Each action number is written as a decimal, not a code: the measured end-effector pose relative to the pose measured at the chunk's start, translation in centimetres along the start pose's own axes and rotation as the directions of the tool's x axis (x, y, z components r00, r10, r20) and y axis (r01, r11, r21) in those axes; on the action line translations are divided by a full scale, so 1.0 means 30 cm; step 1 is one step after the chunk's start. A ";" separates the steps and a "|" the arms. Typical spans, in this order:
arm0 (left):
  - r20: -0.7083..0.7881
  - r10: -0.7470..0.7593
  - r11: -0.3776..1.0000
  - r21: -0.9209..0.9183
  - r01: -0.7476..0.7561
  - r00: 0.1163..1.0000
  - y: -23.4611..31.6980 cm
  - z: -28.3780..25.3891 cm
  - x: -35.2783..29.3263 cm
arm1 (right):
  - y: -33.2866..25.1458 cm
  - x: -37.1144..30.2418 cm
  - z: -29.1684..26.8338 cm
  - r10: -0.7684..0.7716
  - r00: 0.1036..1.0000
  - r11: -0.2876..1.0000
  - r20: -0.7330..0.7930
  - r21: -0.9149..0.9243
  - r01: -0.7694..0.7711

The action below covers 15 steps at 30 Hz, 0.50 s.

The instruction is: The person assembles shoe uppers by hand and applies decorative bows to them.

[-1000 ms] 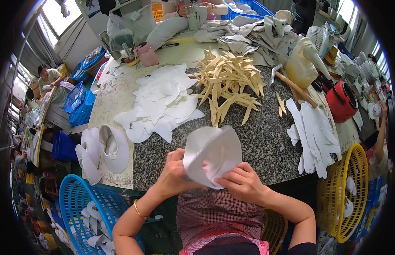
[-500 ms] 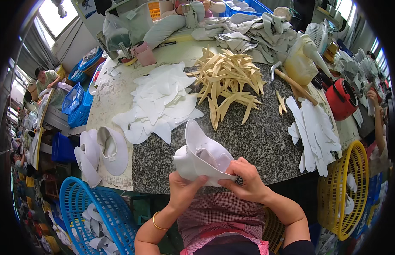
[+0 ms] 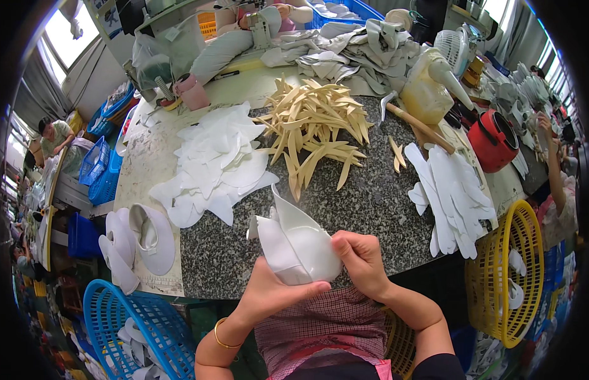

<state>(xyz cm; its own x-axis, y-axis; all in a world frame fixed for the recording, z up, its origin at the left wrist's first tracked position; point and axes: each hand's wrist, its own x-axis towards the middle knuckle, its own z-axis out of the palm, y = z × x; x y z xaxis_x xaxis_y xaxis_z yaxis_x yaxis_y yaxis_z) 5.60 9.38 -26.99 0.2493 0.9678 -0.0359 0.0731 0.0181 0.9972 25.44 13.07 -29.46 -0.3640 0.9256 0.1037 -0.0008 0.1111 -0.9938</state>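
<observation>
Left hand (image 3: 272,292) cupping white piece (image 3: 294,244) from below, right hand (image 3: 363,256) pinching its edge, above granite desk (image 3: 370,202), tan strips (image 3: 316,120) and white cutouts (image 3: 212,164) beyond

Matt white sheet piece (image 3: 297,247), speckled polished stone table (image 3: 370,202)

Lower centre of frame: left hand (image 3: 272,291) supports a folded white fabric piece (image 3: 296,244) from beneath; right hand (image 3: 362,261) pinches its right edge. Both are closed on it, over the near edge of a speckled granite table (image 3: 377,202). Centre left: pile of white cut pieces (image 3: 212,161). Upper centre: heap of tan strips (image 3: 316,123). Right: stacked white pieces (image 3: 453,196), yellow basket (image 3: 506,278), red pot (image 3: 494,140). Lower left: blue basket (image 3: 133,332).
</observation>
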 end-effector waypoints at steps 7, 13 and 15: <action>-0.041 -0.236 0.938 -0.270 0.217 0.971 0.059 -0.017 0.025 | -0.030 0.027 -0.055 0.146 0.976 0.908 0.164 0.369 -0.198; -0.040 -0.207 0.889 -0.425 0.171 0.977 0.090 -0.007 0.101 | -0.030 0.068 -0.094 0.224 0.969 0.780 0.103 0.577 -0.242; -0.030 -0.201 0.882 -0.441 0.168 0.979 0.097 -0.001 0.121 | -0.056 0.063 -0.095 0.213 0.976 0.804 0.043 0.561 -0.200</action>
<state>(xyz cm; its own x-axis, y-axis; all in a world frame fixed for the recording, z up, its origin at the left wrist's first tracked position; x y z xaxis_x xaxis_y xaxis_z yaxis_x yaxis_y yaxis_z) 6.70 12.96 -24.20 0.2006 0.9514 -0.2338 -0.3192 0.2891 0.9025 27.41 15.68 -27.49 -0.3951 0.9118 -0.1119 -0.4501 -0.2983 -0.8417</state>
